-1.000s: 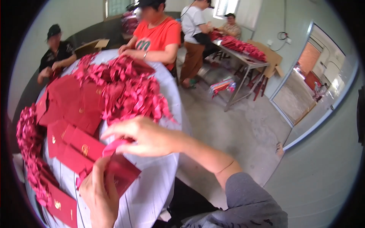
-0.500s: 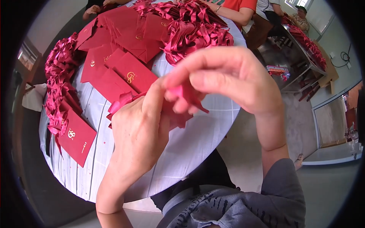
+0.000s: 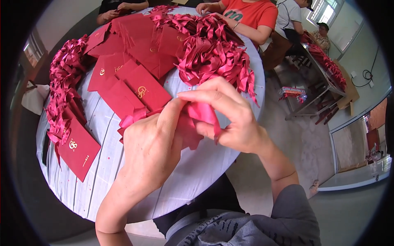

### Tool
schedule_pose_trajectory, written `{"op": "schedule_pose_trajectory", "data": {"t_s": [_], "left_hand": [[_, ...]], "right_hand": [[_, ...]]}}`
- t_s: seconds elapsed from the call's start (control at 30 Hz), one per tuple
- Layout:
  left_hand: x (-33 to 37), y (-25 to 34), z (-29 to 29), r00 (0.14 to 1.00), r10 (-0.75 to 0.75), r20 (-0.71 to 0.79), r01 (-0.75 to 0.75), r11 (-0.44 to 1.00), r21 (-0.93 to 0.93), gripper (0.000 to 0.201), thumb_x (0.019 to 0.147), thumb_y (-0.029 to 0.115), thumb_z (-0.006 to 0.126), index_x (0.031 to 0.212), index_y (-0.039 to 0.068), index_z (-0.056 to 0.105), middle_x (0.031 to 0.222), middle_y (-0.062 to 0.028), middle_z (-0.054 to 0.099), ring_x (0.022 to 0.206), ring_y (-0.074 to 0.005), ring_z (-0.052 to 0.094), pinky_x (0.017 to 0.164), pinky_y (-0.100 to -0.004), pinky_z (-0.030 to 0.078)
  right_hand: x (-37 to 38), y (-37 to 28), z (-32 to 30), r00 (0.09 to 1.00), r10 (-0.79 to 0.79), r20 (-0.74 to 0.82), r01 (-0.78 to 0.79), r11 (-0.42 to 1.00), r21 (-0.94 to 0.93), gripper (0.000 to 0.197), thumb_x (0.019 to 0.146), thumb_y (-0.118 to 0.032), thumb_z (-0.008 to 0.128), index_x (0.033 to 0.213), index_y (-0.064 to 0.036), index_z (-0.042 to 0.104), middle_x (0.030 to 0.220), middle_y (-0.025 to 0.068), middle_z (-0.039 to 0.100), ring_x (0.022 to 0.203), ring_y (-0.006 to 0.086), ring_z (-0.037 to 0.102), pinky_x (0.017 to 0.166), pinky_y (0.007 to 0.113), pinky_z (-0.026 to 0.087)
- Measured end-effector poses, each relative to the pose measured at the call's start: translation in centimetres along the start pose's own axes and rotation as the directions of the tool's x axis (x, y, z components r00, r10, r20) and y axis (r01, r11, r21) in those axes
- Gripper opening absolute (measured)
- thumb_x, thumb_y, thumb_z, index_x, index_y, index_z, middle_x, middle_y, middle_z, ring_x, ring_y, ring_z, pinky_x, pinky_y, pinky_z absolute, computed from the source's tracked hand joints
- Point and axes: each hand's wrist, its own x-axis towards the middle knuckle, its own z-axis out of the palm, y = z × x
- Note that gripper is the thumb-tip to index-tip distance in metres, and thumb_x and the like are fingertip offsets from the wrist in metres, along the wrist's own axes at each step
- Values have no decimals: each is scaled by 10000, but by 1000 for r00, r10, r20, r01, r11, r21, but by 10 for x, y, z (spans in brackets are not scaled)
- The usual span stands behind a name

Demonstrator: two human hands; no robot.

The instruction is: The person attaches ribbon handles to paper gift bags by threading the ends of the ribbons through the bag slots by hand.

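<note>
Above the round pale desk [image 3: 197, 176], the left grip [image 3: 147, 139] clasped a red paper packet [image 3: 191, 141], the right [image 3: 239, 121] pinched glossy pink ribbon [image 3: 205, 115], shaping apparently requiring steady tension.

Peering down from the wearer's head, through a wide fisheye, close above both hands [image 3: 145, 145], facing out across the round bench [image 3: 180, 194], bending hard toward the edges, and catching floor [image 3: 301, 143] and doorway [image 3: 349, 147] farther off at right!

Pale walls [image 3: 356, 55] hold a bright window [image 3: 325, 14]; a metal-framed table [image 3: 323, 69] stands on grey floor [image 3: 266, 172].
</note>
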Motion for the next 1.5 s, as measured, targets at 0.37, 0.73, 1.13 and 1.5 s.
{"op": "schedule_pose_trajectory", "data": {"t_s": [0.37,0.73,1.13,1.5], "left_hand": [[-5,-3,2,999,-35,-13,34,999,-29,879,665,-59,619,1420,-108,173,674,-81,624,519,-224,605,477,-315,455],[-6,-1,5,999,41,-29,-40,999,33,754,748,41,679,1385,-47,285,667,-60,619,514,-231,602,461,-331,443],[-2,9,4,999,-11,-51,9,999,-39,791,717,-11,679,1406,-38,291,616,-81,603,515,-244,598,478,-349,451],[-1,10,-1,992,101,77,-105,993,55,536,715,7,611,1247,33,548,660,-74,587,586,-223,615,522,-346,474]], "right_hand": [[12,-3,10,992,-76,-101,75,997,-10,358,606,29,729,955,1,651,848,105,595,749,243,591,650,319,489],[39,-1,-10,973,232,-10,-210,895,394,123,850,-24,623,961,21,650,928,67,624,889,119,604,786,245,480],[63,18,-12,906,421,-53,-367,839,402,215,868,-197,685,778,-3,685,557,-50,546,530,1,444,453,206,339],[70,33,-9,919,388,66,-365,779,510,187,958,-216,548,887,-48,588,783,-16,605,605,2,466,520,167,376]]}}
